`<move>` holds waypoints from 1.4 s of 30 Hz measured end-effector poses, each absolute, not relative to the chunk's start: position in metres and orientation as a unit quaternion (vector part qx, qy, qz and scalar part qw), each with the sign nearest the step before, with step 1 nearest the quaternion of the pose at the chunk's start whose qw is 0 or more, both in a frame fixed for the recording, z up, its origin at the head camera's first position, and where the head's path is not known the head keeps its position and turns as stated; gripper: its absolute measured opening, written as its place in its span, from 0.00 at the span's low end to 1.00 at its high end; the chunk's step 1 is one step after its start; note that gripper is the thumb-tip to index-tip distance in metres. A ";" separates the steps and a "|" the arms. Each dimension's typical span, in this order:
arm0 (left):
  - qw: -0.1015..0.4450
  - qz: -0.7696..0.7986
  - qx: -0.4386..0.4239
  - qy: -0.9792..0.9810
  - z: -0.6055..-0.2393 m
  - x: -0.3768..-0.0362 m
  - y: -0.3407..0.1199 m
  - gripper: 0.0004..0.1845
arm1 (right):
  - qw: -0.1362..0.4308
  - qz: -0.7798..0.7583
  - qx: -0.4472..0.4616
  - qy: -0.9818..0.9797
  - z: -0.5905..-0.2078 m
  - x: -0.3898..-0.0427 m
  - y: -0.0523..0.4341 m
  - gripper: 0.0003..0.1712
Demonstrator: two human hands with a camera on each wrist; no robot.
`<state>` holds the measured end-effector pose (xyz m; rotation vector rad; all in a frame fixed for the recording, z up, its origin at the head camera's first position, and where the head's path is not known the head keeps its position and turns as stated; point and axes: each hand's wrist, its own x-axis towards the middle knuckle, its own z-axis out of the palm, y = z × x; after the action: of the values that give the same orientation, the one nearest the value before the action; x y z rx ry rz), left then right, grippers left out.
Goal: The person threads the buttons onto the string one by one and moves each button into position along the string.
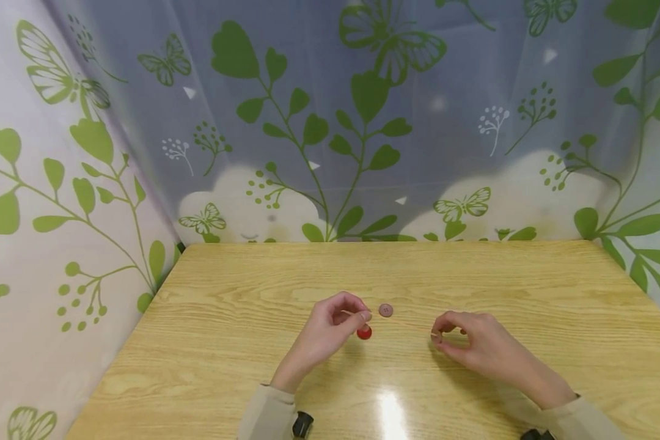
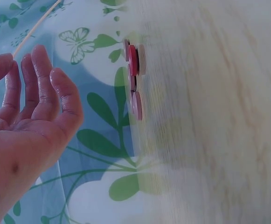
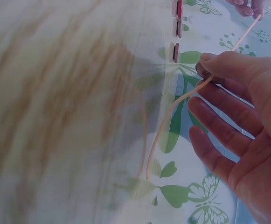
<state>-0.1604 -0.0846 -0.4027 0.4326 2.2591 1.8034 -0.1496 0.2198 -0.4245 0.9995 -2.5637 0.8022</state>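
Left hand point(image 1: 330, 324): raised just above the worktop point(image 1: 209, 342), fingers curled, thumb and forefinger pinching one end of the cord point(image 3: 172, 112); the left wrist view shows the other fingers loosely bent, with the cord running up past the fingertips.
Red button point(image 1: 364, 332): small, round and bright red, just beside the left hand's fingertips and below them in the head view; whether it hangs on the cord or lies on the worktop cannot be told.
Mauve button point(image 1: 385, 310): round, flat, dull pinkish-brown, with small holes in its middle; it lies flat on the worktop just right of the left hand's fingertips, apart from the red button.
Cord: thin, pale cream and smooth, stretched between the two hands; in the right wrist view it runs from the far hand to the right thumb, then curves down in a loose tail to a free end.
Right hand point(image 1: 467, 342): low over the worktop, well apart from the left hand, thumb and forefinger pinching the cord, with a small dark round piece held at the thumb tip; the other fingers are spread and only slightly bent.
Worktop: light yellow wood grain, glossy, with a bright glare spot near the front edge.
Backdrop point(image 1: 363, 122): pale curtain printed with green leaves and butterflies.
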 end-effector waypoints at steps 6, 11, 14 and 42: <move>0.106 0.613 0.150 0.768 -0.403 -0.161 -0.086 0.09 | 0.135 0.276 0.337 -0.890 -0.425 -0.149 0.221 0.16; 0.110 0.611 0.148 0.770 -0.403 -0.161 -0.087 0.09 | 0.124 0.276 0.335 -0.892 -0.426 -0.148 0.224 0.15; 0.111 0.609 0.145 0.772 -0.403 -0.160 -0.087 0.10 | 0.106 0.274 0.329 -0.897 -0.425 -0.148 0.226 0.14; 0.118 0.632 0.155 0.750 -0.404 -0.161 -0.093 0.11 | 0.095 0.263 0.346 -0.896 -0.431 -0.152 0.238 0.14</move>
<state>-0.1611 -0.0934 -0.4042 0.4533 2.1959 1.8482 -0.1521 0.2376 -0.4307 1.0255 -2.6554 0.7808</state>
